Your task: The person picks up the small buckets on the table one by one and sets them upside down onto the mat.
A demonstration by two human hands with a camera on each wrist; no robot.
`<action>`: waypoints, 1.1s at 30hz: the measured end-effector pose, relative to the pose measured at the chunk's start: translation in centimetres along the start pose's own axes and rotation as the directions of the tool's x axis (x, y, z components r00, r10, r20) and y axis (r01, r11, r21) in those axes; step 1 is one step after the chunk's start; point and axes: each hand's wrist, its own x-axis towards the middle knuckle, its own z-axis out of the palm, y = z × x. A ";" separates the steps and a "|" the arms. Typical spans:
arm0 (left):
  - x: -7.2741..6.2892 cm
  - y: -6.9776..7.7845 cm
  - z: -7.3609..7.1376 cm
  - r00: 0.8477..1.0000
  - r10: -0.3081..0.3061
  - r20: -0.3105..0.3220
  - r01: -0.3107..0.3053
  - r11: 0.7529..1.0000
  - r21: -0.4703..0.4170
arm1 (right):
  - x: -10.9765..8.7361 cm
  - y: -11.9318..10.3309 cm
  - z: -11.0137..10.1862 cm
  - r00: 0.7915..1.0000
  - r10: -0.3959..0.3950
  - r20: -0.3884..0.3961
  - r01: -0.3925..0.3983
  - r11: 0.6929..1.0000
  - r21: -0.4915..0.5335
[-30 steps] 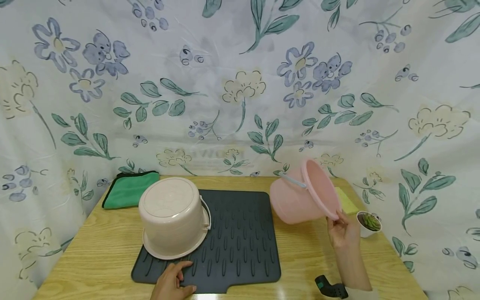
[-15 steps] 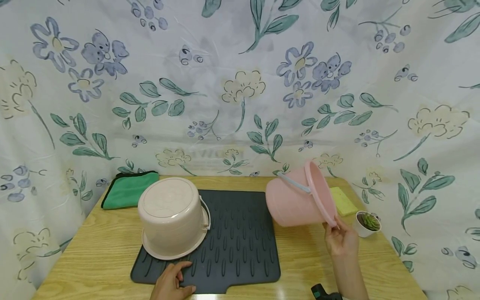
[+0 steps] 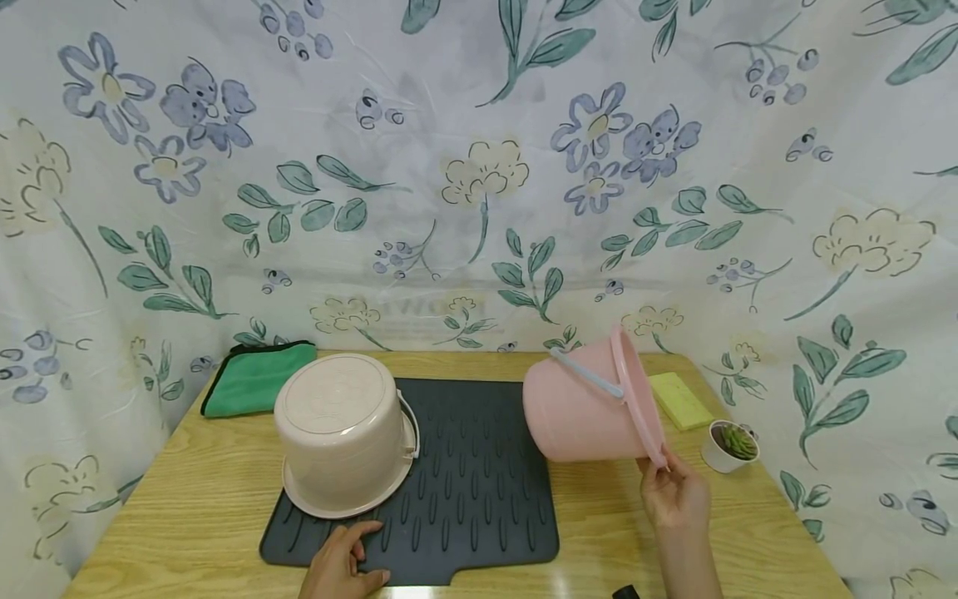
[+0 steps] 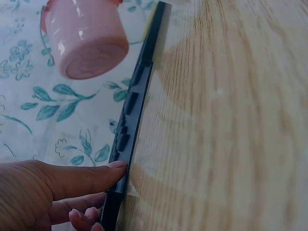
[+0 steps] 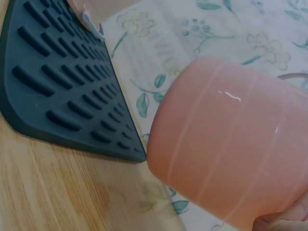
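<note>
My right hand (image 3: 677, 497) pinches the rim of a pink bucket (image 3: 576, 408) with a pale blue handle, between thumb and fingers. The bucket is held tilted on its side above the table, its mouth facing right and its base over the right edge of a dark grey drying mat (image 3: 479, 474). In the right wrist view its ribbed side wall (image 5: 221, 139) fills much of the frame. My left hand (image 3: 344, 559) rests at the mat's front edge, thumb (image 4: 91, 179) on that edge and index finger extended. A cream bucket (image 3: 340, 433) stands upside down on the mat's left part.
A green cloth (image 3: 258, 378) with black trim lies at the back left of the wooden table (image 3: 172, 491). At the right are a yellow cloth (image 3: 681, 401) and a small potted succulent (image 3: 731, 447). A floral curtain (image 3: 419, 166) hangs behind.
The pink bucket has moved left and slightly lower with my right hand, its base reaching over the mat's edge. My left hand and the cream bucket stay put.
</note>
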 end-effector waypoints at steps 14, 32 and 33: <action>0.0 0.2 0.0 1.000 -0.010 -0.002 0.010 1.000 0.012 | -1.1 1.2 -0.8 0.998 0.034 0.058 -0.034 0.999 0.001; -0.3 3.6 0.0 0.994 -0.101 0.039 0.103 0.994 -0.039 | -2.0 2.8 -2.6 0.944 0.167 0.285 -0.182 0.983 0.027; -0.3 3.7 0.0 0.995 -0.096 0.039 0.098 0.993 -0.069 | -2.0 2.9 -2.7 0.940 0.177 0.291 -0.193 0.981 0.026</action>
